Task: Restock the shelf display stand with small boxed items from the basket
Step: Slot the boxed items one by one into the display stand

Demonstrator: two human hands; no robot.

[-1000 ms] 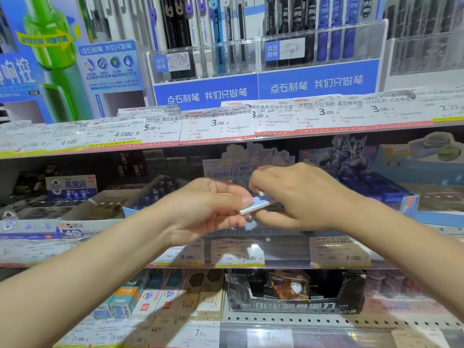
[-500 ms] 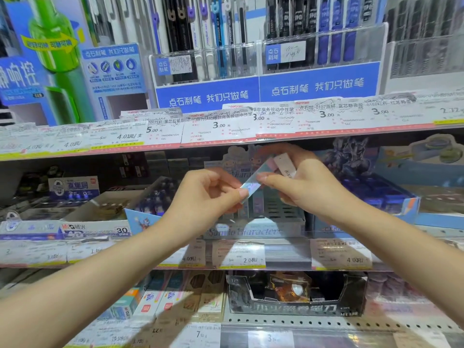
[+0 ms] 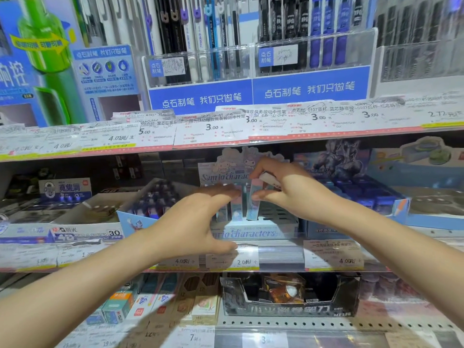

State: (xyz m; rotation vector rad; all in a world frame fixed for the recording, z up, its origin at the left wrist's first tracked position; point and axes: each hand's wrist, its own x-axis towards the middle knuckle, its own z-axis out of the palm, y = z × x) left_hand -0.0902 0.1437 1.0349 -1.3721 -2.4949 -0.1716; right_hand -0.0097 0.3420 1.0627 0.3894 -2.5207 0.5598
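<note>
Boxes once held up in front of the display stand (image 3: 253, 232) are now lowered into it, one small box (image 3: 252, 202) pinched by the right hand (image 3: 293, 197), the left hand (image 3: 198, 222) spread loose, so restocking moves ahead.

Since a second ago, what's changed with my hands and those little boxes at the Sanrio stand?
Both hands went forward to the stand. The right hand now sets a small box upright in it, a second box tucked under its fingers. The left hand let go and spreads open beside the standing boxes. The shelves and price tags are unchanged.
</note>
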